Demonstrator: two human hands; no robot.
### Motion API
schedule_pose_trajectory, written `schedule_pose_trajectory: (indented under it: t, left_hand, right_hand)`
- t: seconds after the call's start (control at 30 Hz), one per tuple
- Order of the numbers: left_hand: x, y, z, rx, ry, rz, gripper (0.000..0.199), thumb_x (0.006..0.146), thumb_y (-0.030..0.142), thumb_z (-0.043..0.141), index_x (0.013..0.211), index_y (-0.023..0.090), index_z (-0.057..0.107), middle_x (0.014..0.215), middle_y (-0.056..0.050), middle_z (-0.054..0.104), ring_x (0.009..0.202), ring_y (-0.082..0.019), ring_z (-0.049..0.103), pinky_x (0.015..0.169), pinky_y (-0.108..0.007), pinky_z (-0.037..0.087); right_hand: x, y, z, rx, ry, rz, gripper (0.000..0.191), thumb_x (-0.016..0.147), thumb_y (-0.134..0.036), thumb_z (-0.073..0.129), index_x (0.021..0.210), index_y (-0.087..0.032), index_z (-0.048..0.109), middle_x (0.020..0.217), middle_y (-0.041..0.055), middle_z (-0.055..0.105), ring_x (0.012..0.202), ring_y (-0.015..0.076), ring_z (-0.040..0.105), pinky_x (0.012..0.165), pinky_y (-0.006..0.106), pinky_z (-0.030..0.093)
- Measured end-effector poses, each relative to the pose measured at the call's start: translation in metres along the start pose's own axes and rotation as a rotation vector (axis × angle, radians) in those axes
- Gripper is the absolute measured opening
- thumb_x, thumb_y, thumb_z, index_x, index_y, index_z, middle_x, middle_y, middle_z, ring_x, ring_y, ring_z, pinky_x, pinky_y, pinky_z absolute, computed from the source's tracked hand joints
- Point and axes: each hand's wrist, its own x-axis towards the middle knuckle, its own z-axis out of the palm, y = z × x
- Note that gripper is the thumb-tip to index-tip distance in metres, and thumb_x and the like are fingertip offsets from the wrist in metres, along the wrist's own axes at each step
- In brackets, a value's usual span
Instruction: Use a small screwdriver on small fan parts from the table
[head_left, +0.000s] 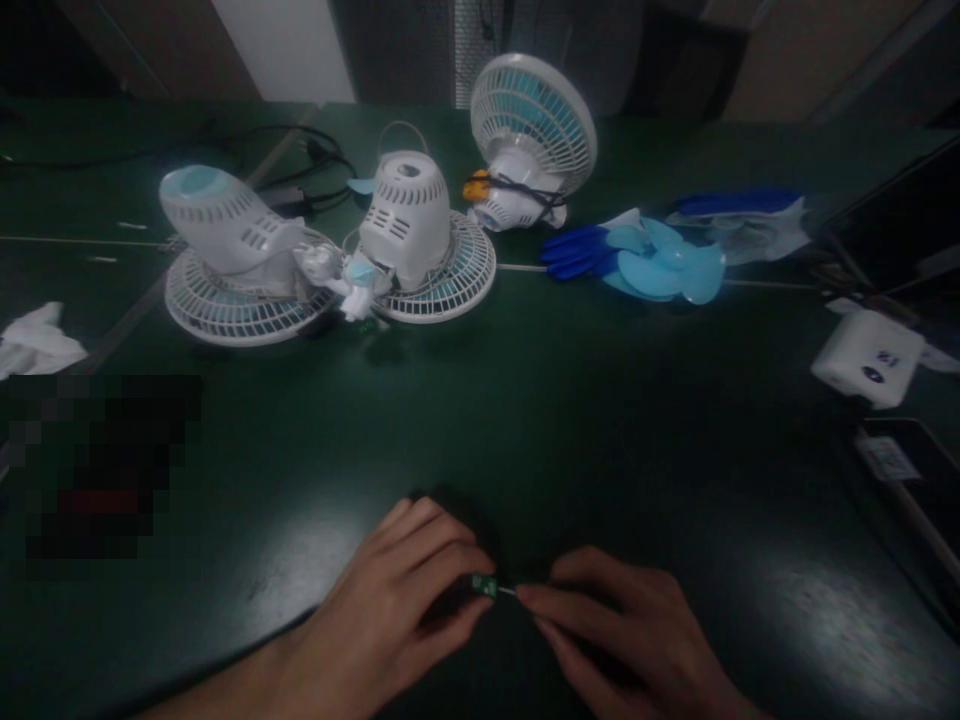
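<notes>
A small green circuit board point(484, 585) is pinched between the thumb and fingers of my left hand point(409, 590), low in the middle of the view. From its right edge a thin, light-coloured pin or wire point(508, 591) reaches to the fingertips of my right hand point(626, 625). The right fingers are closed around the far end of that thin piece; what else they may hold is hidden. Both hands are just above the dark green table point(480, 420), a short gap apart.
Two white fans point(251, 315) point(409, 225) lie face down at the back left, and another fan point(532, 120) leans behind them. Light blue fan blades point(667, 262) rest beside blue gloves point(577, 252). A white box point(870, 355) and a dark device point(919, 490) are at the right.
</notes>
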Motion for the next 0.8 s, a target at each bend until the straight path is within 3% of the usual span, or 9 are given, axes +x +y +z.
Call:
schedule_pose_trajectory:
  t: [0.2, 0.43, 0.6, 0.8]
  left_hand:
    - [0.001, 0.000, -0.002, -0.021, -0.050, -0.014, 0.017, 0.097, 0.016, 0.070, 0.112, 0.024, 0.066, 0.104, 0.001, 0.072, 0.094, -0.017, 0.062, 0.083, -0.033, 0.041]
    - [0.000, -0.001, -0.004, -0.044, -0.130, -0.034, 0.022, 0.098, 0.016, 0.068, 0.117, 0.026, 0.067, 0.107, 0.000, 0.071, 0.098, -0.018, 0.062, 0.085, -0.035, 0.040]
    - [-0.001, -0.002, -0.003, -0.025, -0.113, -0.033, 0.024, 0.097, 0.013, 0.066, 0.117, 0.027, 0.066, 0.107, -0.001, 0.071, 0.097, -0.019, 0.062, 0.084, -0.036, 0.042]
    - [-0.008, -0.006, 0.000, 0.000, -0.051, -0.016, 0.026, 0.098, 0.013, 0.065, 0.121, 0.025, 0.066, 0.107, -0.002, 0.070, 0.096, -0.019, 0.062, 0.084, -0.034, 0.047]
  right_hand:
    - [0.006, -0.004, -0.002, -0.031, -0.047, -0.013, 0.033, 0.114, -0.031, 0.041, 0.118, -0.025, 0.073, 0.094, 0.0032, 0.078, 0.072, 0.0116, 0.076, 0.064, 0.019, 0.060]
    - [0.005, -0.010, 0.007, 0.022, -0.109, -0.034, 0.030, 0.112, -0.025, 0.043, 0.117, -0.023, 0.073, 0.092, 0.0026, 0.076, 0.069, 0.0107, 0.074, 0.062, 0.017, 0.059]
    - [0.000, -0.007, 0.016, 0.011, 0.005, -0.005, 0.026, 0.110, -0.025, 0.048, 0.116, -0.023, 0.073, 0.091, 0.0028, 0.075, 0.067, 0.0107, 0.073, 0.059, 0.019, 0.058]
    - [-0.006, -0.007, 0.007, 0.036, 0.081, 0.076, 0.020, 0.102, -0.019, 0.060, 0.116, -0.026, 0.073, 0.092, 0.0024, 0.074, 0.073, 0.0132, 0.075, 0.062, 0.022, 0.060]
